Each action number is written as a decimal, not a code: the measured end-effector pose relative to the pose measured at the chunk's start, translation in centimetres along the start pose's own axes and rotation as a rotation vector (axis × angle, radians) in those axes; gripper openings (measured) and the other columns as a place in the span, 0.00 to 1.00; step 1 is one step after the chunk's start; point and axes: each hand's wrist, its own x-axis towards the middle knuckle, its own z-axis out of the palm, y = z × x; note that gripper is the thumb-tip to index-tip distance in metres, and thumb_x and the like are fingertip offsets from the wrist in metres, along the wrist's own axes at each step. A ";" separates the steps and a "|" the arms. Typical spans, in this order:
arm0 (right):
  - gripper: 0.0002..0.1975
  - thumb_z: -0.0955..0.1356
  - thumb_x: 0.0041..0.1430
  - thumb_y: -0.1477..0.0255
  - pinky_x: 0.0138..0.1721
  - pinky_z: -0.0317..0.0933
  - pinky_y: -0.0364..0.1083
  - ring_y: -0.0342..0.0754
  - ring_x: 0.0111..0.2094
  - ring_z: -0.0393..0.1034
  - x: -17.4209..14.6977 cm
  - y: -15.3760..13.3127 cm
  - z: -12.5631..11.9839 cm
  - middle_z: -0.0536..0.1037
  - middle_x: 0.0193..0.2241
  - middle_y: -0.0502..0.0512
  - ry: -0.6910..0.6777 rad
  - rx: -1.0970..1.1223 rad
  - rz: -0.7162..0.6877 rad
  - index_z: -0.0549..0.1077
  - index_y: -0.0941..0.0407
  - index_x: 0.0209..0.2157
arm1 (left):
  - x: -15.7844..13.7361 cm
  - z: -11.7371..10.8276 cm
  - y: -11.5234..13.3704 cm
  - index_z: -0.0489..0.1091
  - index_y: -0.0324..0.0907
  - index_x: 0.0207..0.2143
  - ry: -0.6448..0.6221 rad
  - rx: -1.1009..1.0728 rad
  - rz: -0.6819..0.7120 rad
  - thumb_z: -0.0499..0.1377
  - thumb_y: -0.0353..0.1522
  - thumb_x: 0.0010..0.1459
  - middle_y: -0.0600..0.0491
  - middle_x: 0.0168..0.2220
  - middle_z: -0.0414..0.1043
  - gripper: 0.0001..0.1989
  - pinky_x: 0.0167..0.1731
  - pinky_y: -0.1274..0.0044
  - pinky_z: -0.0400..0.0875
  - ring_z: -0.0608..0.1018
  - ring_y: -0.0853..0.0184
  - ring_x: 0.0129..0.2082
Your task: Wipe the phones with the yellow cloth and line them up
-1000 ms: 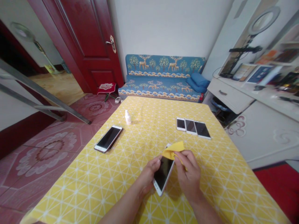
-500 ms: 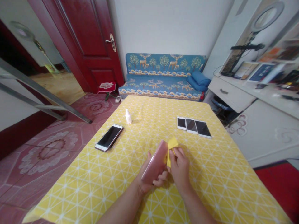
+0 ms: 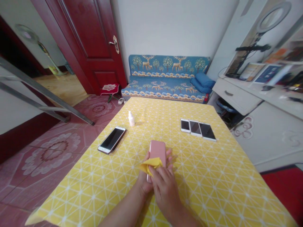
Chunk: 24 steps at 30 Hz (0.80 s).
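Sitting in L hand (image 3: 143,182), pink phone (image 3: 157,149) is under R hand (image 3: 165,184) w/ cloth (image 3: 153,163).

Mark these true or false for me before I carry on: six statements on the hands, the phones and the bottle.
1. The white bottle lies on its side. False: it stands upright.
2. The left hand holds a pink-backed phone. True.
3. The right hand holds a yellow cloth. True.
4. The screen of the pink-backed phone is in view. False: its pink back shows.
5. The single phone at the left lies screen down. False: it lies screen up.
6. Three phones lie side by side at the right. True.
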 end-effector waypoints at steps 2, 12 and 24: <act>0.18 0.60 0.62 0.77 0.36 0.59 0.50 0.51 0.34 0.69 -1.0 0.1 -0.2 0.75 0.33 0.55 -0.048 0.015 -0.042 0.71 0.53 0.50 | 0.1 -0.3 0.4 0.71 0.40 0.51 -0.077 -0.128 -0.003 0.47 0.53 0.58 0.44 0.57 0.66 0.32 0.56 0.67 0.62 0.66 0.54 0.59; 0.05 0.70 0.49 0.72 0.41 0.60 0.55 0.55 0.41 0.67 -0.9 3.1 -4.0 0.73 0.38 0.56 -0.244 -0.069 0.212 0.75 0.52 0.31 | 0.8 -2.1 1.8 0.68 0.38 0.52 -0.043 -0.469 0.163 0.58 0.43 0.57 0.46 0.46 0.72 0.25 0.40 0.78 0.71 0.75 0.70 0.37; 0.14 0.66 0.57 0.65 0.32 0.68 0.47 0.52 0.33 0.75 -0.7 4.4 -2.2 0.80 0.33 0.56 -0.058 0.417 0.656 0.73 0.57 0.43 | 1.2 -0.2 -1.7 0.65 0.47 0.57 0.011 0.144 0.337 0.67 0.32 0.49 0.46 0.56 0.68 0.32 0.55 0.69 0.61 0.69 0.57 0.56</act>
